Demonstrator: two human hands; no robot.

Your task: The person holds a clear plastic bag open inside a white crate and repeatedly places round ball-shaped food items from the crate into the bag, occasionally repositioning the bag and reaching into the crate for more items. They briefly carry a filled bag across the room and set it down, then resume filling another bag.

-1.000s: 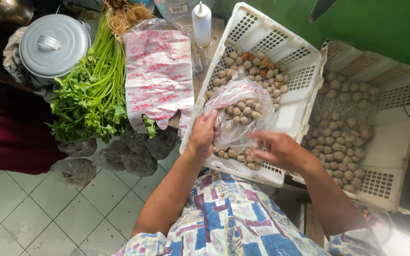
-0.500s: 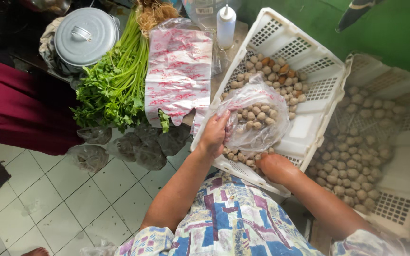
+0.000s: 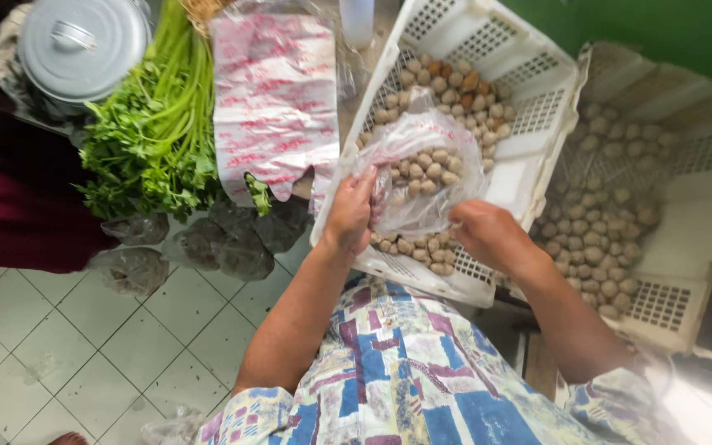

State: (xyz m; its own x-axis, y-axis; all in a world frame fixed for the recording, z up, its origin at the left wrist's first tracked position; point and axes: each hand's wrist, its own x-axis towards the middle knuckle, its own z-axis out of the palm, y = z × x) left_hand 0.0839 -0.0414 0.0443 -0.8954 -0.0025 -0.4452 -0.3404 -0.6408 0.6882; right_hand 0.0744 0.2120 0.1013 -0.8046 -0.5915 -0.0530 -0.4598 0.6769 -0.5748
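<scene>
Both hands have drawn closer together since a moment ago: the left hand (image 3: 349, 216) is pinching one edge of the clear plastic bag of small round brown meatballs (image 3: 424, 169) while the right hand (image 3: 488, 236) is gripping its other edge. That bag is resting over the white perforated plastic crate (image 3: 537, 115) of loose meatballs, with a second white crate (image 3: 686, 247) beside it; leafy green celery stalks (image 3: 154, 132) are lying near a round grey metal lidded pot (image 3: 80, 45)

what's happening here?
A person holds a clear plastic bag of small brown balls over a white crate with more of them. The left hand grips the bag's edge; the right hand is at its mouth. Leafy greens and a lidded metal pot sit alongside.
</scene>
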